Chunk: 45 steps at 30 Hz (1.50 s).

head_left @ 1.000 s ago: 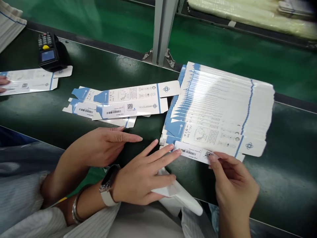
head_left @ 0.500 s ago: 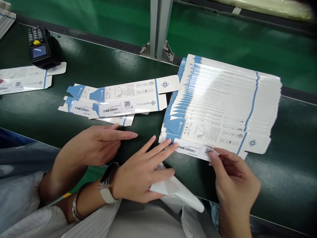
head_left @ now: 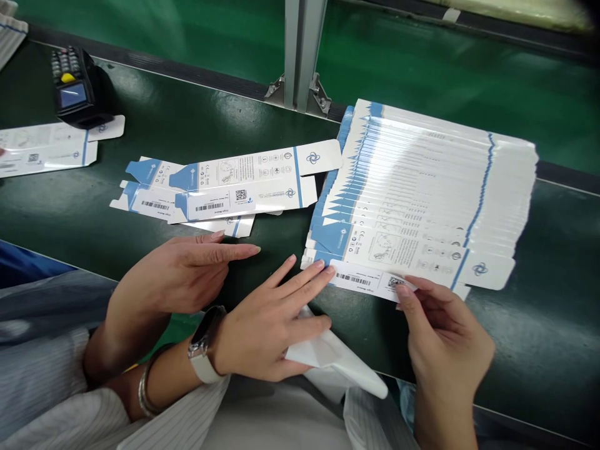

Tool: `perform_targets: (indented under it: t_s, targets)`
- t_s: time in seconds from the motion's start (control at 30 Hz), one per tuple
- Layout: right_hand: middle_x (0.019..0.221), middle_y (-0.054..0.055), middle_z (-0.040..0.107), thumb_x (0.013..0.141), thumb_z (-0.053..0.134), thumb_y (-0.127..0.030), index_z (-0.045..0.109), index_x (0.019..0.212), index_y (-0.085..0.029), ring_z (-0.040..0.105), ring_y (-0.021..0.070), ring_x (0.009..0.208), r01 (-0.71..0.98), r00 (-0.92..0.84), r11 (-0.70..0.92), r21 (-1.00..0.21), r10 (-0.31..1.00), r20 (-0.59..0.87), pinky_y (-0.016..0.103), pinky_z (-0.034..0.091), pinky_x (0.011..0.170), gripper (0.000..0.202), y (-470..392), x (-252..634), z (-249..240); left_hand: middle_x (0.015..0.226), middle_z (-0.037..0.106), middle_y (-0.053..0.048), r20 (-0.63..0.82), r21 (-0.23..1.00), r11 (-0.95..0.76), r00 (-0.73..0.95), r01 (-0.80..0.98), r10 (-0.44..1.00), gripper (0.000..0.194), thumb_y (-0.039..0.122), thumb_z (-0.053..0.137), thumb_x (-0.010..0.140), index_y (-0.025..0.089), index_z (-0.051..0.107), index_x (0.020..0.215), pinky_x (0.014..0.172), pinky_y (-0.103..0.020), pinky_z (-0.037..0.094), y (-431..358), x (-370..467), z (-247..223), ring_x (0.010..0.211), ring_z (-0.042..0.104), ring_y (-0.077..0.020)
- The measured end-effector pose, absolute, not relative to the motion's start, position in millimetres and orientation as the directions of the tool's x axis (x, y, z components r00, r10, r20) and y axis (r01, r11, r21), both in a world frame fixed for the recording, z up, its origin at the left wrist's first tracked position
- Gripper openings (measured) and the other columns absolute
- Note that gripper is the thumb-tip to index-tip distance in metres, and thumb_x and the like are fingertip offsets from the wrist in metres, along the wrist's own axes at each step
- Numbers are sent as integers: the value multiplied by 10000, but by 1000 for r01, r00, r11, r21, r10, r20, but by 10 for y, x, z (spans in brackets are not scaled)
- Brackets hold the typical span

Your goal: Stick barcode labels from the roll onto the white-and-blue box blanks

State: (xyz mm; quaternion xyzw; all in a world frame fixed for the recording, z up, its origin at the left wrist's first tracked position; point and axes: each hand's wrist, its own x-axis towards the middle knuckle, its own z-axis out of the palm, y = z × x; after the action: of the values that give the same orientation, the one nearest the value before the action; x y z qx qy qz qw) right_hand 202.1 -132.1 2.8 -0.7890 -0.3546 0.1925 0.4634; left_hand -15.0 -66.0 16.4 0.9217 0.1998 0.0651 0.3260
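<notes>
A head-worn camera looks down at a dark green tabletop [head_left: 140,250]. Three hands show near the bottom edge.

The right hand [head_left: 445,344] reaches in from the lower right. Its fingers [head_left: 412,297] are narrowed in a pinch on the near edge of the flat carton [head_left: 370,281], a white, unfolded box blank with a barcode and a QR code. This carton lies at the front of a large fanned stack of carton blanks [head_left: 422,187], white with blue bands, spread across the right half of the tabletop.

The left hand [head_left: 267,331], with a white wristwatch [head_left: 202,347] and a bangle [head_left: 144,390] on its arm, lies flat with its fingers [head_left: 309,281] spread wide; the fingertips touch the left end of the same flat carton. Its palm rests on a folded white cloth [head_left: 347,369] at the tabletop's near edge.

A third hand [head_left: 182,275], coming from the left beside the left hand, lies flat on the tabletop, its owner not visible.

Beyond it sits a small loose pile of cartons [head_left: 225,187]. At far left a black handheld scanner [head_left: 75,87] stands on another carton [head_left: 42,147]. A metal post [head_left: 300,50] rises behind the stack.
</notes>
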Motion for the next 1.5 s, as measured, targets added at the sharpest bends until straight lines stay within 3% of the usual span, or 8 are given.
perform_targets:
  t_s: [0.7, 1.07, 1.5]
  targets:
    - [854, 11, 685, 713, 708, -315, 686, 927, -224, 622, 129, 730, 370, 669, -325, -870, 744, 6, 246, 512, 671, 234, -1319, 2035, 17, 1498, 133, -191, -40, 623, -719, 930, 309, 365, 386, 427, 510, 823, 179, 566, 1114, 1100, -576, 55, -644, -145, 171, 1396, 39, -335]
    - [869, 15, 685, 726, 691, -343, 686, 933, -231, 611, 122, 705, 405, 660, -360, -840, 752, -4, 245, 508, 665, 235, -1308, 2037, 31, 1501, 138, -175, -83, 608, -703, 910, 370, 407, 369, 395, 548, 796, 201, 568, 1108, 1114, -537, 34, -671, -121, 219, 1404, 11, -296]
    - [832, 28, 663, 707, 691, -392, 672, 991, -216, 620, 143, 717, 405, 661, -379, -832, 751, -20, 291, 536, 700, 335, -1293, 2056, -3, 1510, 115, -157, -137, 556, -724, 904, 408, 404, 479, 441, 563, 794, 218, 505, 1214, 1129, -508, 32, -659, -97, 251, 1406, 18, -287]
